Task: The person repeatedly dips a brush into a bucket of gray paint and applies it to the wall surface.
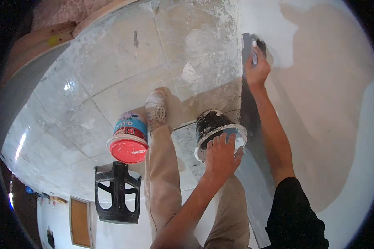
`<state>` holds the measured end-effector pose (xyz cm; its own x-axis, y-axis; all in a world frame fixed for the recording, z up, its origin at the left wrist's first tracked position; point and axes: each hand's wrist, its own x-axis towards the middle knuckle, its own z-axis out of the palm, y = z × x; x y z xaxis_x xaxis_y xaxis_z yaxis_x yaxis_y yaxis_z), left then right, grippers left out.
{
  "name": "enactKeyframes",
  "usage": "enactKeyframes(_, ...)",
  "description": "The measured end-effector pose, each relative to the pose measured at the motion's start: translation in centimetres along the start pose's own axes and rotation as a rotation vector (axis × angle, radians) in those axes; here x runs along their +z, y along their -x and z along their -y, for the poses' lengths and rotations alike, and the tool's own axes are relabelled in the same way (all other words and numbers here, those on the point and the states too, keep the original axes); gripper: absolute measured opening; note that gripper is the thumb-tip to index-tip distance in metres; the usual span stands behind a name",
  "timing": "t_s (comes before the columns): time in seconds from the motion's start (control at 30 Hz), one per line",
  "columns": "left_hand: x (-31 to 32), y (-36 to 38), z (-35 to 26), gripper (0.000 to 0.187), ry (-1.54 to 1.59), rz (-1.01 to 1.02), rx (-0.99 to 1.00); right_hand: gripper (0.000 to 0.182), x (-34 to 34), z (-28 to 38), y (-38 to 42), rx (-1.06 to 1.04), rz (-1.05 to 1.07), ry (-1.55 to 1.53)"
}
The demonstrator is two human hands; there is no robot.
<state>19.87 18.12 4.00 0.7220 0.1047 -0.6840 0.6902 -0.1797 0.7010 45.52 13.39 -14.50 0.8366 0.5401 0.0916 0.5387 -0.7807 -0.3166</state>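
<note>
My right hand is closed round the handle of a paintbrush. Its dark bristles meet the white wall at the upper end of a dark grey painted strip. A black bucket with a paint-smeared white rim stands to the left of that strip, with grey inside. Across its mouth lies my left hand, fingers bent over the rim and gripping it. The hand covers part of the opening, so the paint level is hidden.
Left of my shoe stands a red-lidded bucket, close to my leg. A black plastic stool is beside it. Paint-spattered tiles cover the floor. A wooden door shows at the lower left.
</note>
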Motion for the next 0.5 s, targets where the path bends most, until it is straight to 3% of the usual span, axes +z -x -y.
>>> enactKeyframes(0.17,0.2,0.1,0.4,0.049,0.000,-0.015,0.018,0.032,2.4,0.0,0.1,-0.098,0.130,-0.028)
enactKeyframes(0.3,0.1,0.3,0.2,0.048,-0.046,-0.007,0.017,0.029,4.3,-2.3,-1.8,-0.106,0.034,0.085)
enactKeyframes(0.4,-0.2,0.4,0.0,0.048,0.001,0.016,0.013,0.030,-0.9,0.0,-2.8,0.042,0.093,0.107)
enactKeyframes(0.5,-0.5,0.2,0.1,0.049,0.048,0.004,0.010,0.030,-2.5,0.9,-1.7,-0.015,0.009,0.048)
